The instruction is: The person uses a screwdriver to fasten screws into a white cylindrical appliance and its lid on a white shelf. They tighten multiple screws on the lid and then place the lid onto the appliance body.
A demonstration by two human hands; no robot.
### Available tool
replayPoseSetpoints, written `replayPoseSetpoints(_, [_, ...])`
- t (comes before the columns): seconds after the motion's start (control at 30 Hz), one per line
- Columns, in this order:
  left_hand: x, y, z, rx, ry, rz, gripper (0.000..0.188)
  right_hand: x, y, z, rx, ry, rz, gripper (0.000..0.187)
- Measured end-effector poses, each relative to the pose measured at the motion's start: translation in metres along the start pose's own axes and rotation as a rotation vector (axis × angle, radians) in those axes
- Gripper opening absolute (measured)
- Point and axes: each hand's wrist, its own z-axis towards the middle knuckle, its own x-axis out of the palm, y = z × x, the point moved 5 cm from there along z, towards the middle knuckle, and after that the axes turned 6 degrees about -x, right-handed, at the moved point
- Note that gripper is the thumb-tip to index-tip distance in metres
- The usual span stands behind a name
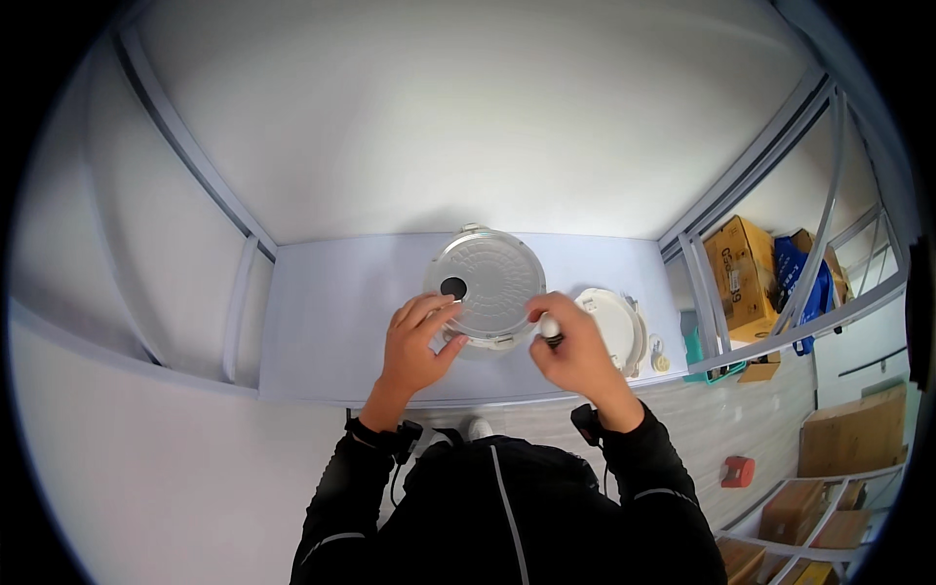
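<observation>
A round, grey metal disc-shaped part (499,275) with a ribbed pattern lies face up on the table, set in a white rim with small tabs. A dark round spot (453,288) shows near its left edge. My left hand (419,341) is at the disc's lower left, fingers spread, with the fingertips on or just over the edge by that spot. To the right of the disc, my right hand (577,349) is closed around a white-and-black tool handle (551,328); its working end, if any, is hidden.
A white round plastic cover (612,327) lies right of my right hand, with a small pale coiled piece (660,362) beyond it. The white table (331,322) has metal frame posts at both sides. Cardboard boxes (738,268) and a blue bag (801,278) stand at the right.
</observation>
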Motion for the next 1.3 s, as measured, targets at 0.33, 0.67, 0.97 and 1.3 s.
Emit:
replayPoseSetpoints(0.33, [0.001,0.011,0.005,0.016,0.075,0.109,0.034,0.057,-0.039,-0.021,-0.007,0.056,-0.153,0.031])
replayPoseSetpoints(0.67, [0.032,-0.031,-0.017,0.025,-0.09,0.179,0.031,0.026,-0.081,-0.013,0.09,-0.039,-0.01,0.028])
replayPoseSetpoints(0.97, [0.041,-0.057,-0.023,0.107,-0.055,0.136,0.014,0.001,-0.098,0.002,0.098,0.032,-0.074,0.018])
replayPoseSetpoints(1.3, [0.041,-0.068,-0.015,-0.003,-0.062,0.132,0.011,0.007,-0.058,-0.024,0.085,0.167,-0.057,0.024])
